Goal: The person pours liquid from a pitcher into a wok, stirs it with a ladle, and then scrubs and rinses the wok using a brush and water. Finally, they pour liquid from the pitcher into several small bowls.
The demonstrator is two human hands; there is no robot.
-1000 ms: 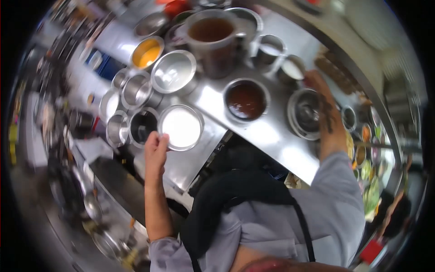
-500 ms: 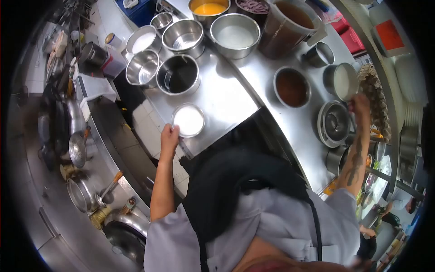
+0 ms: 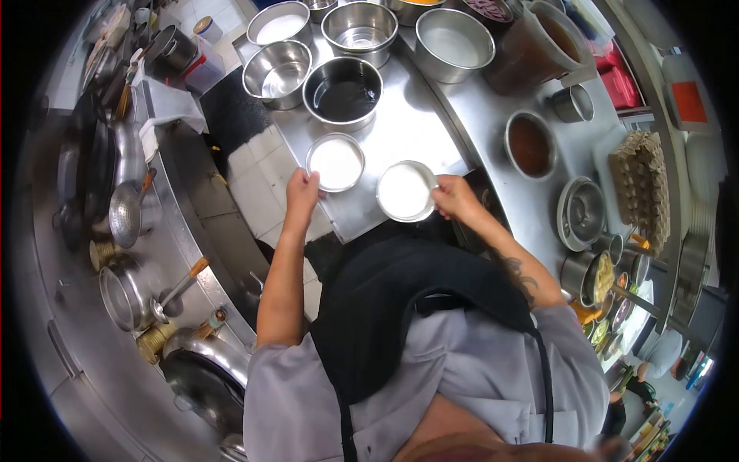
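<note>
My left hand grips the rim of a small steel bowl with white contents, at the near left part of the steel table. Its fingers are closed on the rim. My right hand holds a second steel container, also with white contents, by its right edge. This container is beside the first bowl, a small gap apart, over the table's near edge. Behind the left bowl sits a steel pot of dark liquid.
Several steel pots, one a pot of clear liquid, stand at the back. On the right counter are a bowl of red-brown sauce, a strainer and egg trays. A stove area with ladles lies left.
My right hand has brought the container with white contents from the right counter across to beside the left bowl. My left hand still grips its bowl. The view has shifted.
</note>
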